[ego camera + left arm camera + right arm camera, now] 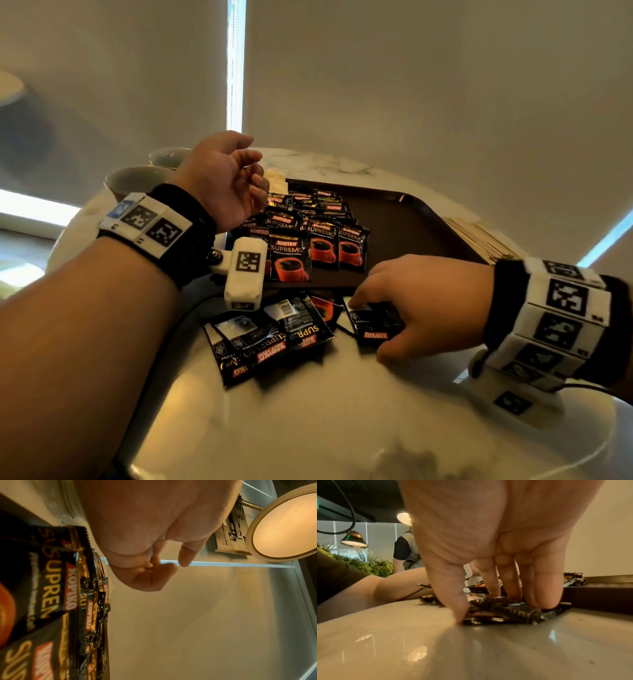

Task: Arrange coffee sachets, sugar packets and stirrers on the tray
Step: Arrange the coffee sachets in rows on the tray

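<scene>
Nearest on the pale bench (308, 428), a loose fan of coffee sachets (267, 339) lies face down and crooked, not yet sorted. Just right of them the right hand (421, 305) bears down on one more sachet (375, 322): its grip is half closed, fingers (494, 585) on top and thumb at the near edge, apparently to peel the flat packet off the smooth surface. Beyond, the dark tray (428, 219) holds rows of sachets face up and overlapping, filling its left part — the right part is bare, likely kept for what is still to come. Above the tray's left side hangs the left hand (226, 178), palm up, fingers loosely curled, holding nothing, probably waiting to take the next packet. A bundle of stirrers (479, 236) lies off the tray's right edge, pale packets (275, 180) at its far left corner — sugar, I think.
</scene>
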